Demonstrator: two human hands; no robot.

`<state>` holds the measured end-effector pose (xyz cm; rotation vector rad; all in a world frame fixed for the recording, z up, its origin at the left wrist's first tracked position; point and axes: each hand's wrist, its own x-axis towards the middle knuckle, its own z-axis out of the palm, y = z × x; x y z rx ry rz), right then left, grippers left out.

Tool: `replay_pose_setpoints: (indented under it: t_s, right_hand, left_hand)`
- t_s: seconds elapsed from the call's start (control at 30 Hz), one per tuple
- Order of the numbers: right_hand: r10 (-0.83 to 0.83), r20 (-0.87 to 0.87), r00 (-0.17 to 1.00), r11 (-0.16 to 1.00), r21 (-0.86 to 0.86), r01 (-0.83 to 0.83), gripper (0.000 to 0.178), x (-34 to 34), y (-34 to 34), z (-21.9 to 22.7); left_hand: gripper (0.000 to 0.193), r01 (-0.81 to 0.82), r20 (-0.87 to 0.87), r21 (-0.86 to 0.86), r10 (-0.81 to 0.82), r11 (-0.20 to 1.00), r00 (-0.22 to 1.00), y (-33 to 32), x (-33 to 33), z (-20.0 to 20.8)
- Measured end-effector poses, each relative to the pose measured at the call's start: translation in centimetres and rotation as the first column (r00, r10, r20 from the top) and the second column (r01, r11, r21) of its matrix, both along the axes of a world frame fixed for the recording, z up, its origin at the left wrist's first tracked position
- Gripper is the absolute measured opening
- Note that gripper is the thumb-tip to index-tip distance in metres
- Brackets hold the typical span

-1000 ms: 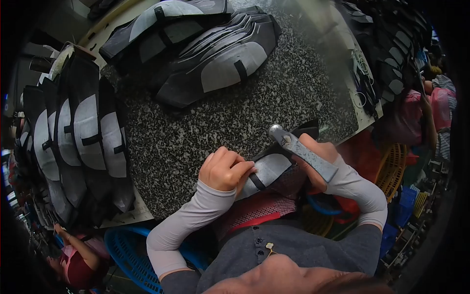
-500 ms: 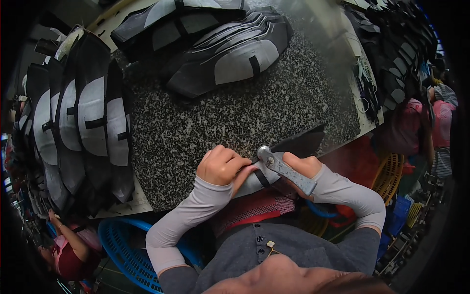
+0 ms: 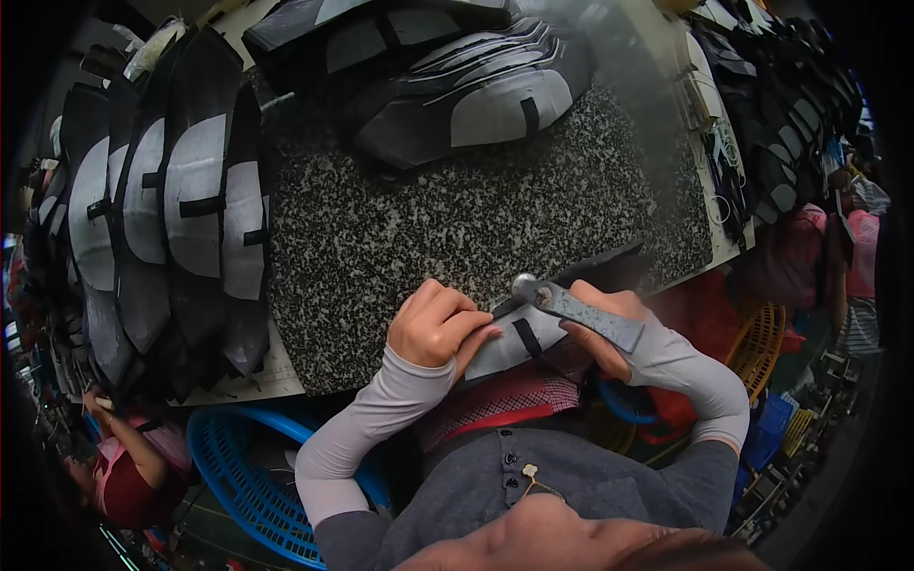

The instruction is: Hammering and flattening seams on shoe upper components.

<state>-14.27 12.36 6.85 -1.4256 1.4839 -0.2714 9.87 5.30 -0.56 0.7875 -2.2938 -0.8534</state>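
A black panel piece with a light grey patch and a short black strip [image 3: 500,352] lies at the near edge of a speckled stone slab [image 3: 428,228]. My left hand [image 3: 427,328] pinches the panel's upper edge between thumb and fingers. In my right hand [image 3: 609,309] is a grey metal hammer [image 3: 592,319], its round, shiny face by the panel's folded edge. The hammer's handle is hidden by the hand, and I cannot tell whether the face touches the panel. The panel's dark end stretches to the right behind the right hand.
Beyond my hands, similar panels lie in a fanned stack [image 3: 509,114]. More panels stand in a row [image 3: 195,209] at the left. A blue plastic basket [image 3: 238,476] is below the table's left side, an orange one [image 3: 759,347] at the right. Other people sit on both sides.
The hammer has shifted slightly right, away from my left fingers, uncovering more of the grey patch. The left hand keeps its pinch. The whole view has shifted a little.
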Motion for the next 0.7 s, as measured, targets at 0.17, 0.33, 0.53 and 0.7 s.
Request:
replay_pose_setpoints:
  t_s: [0.17, 0.33, 0.53, 0.7]
  right_hand:
    - [-0.06, 0.06, 0.996, 0.982, -0.178, 0.07, 0.015, 1.5, 0.6, 1.5]
    - [0.138, -0.06, 0.989, 0.98, -0.133, -0.145, 0.021, 1.5, 0.2, -0.9]
    - [-0.06, 0.08, 0.995, 0.948, -0.309, 0.082, 0.019, 3.1, -0.1, 1.8]
    - [0.043, -0.065, 0.997, 0.994, -0.099, -0.049, 0.021, 1.3, -0.3, 1.7]
  left_hand:
    - [0.018, -0.017, 0.061, -0.227, 0.032, 0.974, 0.998, 1.2, -0.2, 0.3]
    - [0.016, 0.021, 0.069, 0.017, -0.022, 1.0, 0.997, 0.7, 1.5, 0.8]
    - [0.016, 0.025, 0.131, -0.196, 0.001, 0.98, 0.991, 1.9, 0.8, 0.5]
    - [0.016, -0.012, 0.105, -0.316, 0.048, 0.949, 0.993, 2.3, 0.6, -0.4]
